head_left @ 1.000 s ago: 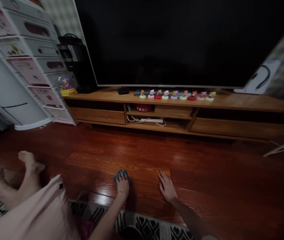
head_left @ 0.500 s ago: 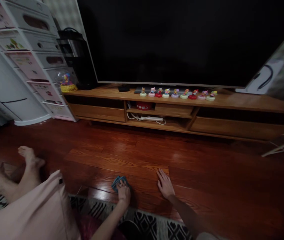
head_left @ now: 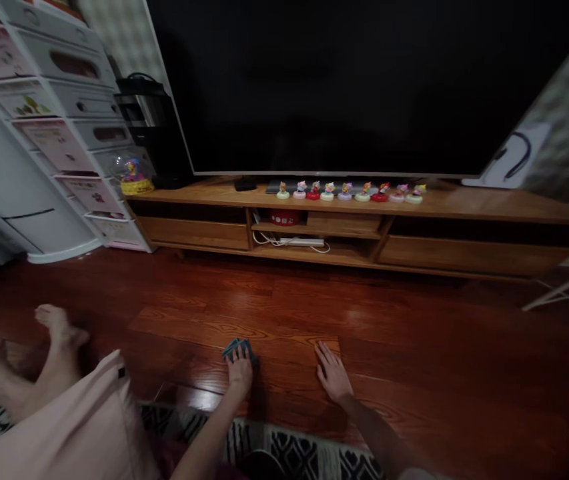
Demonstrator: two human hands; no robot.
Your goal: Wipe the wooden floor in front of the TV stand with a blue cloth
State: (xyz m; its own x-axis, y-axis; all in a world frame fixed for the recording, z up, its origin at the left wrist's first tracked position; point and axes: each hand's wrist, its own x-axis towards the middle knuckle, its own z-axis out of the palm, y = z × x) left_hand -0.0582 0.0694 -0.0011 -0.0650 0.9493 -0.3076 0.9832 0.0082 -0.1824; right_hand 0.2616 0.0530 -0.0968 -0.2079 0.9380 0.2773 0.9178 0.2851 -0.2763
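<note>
My left hand [head_left: 240, 372] lies over a small blue folded cloth [head_left: 231, 348] with paler lines along its edges. The fingers press it against the wooden floor, and the palm side is hidden. Part of the cloth shows beyond the fingertips. To the right, my right hand [head_left: 333, 372] rests flat on the floor with its fingers stretched out, holding nothing.
A low wooden TV cabinet [head_left: 199, 233] stands ahead, bearing several small figurines [head_left: 347, 192] and a large dark television [head_left: 339, 87]. A pink cushion [head_left: 74, 420] and bare feet [head_left: 59, 327] are at left. A patterned rug [head_left: 304, 450] lies nearest.
My left hand has slid forward and slightly left over the floor, and the blue cloth has moved with it. My right hand stays in place. The view has tilted a little upward.
</note>
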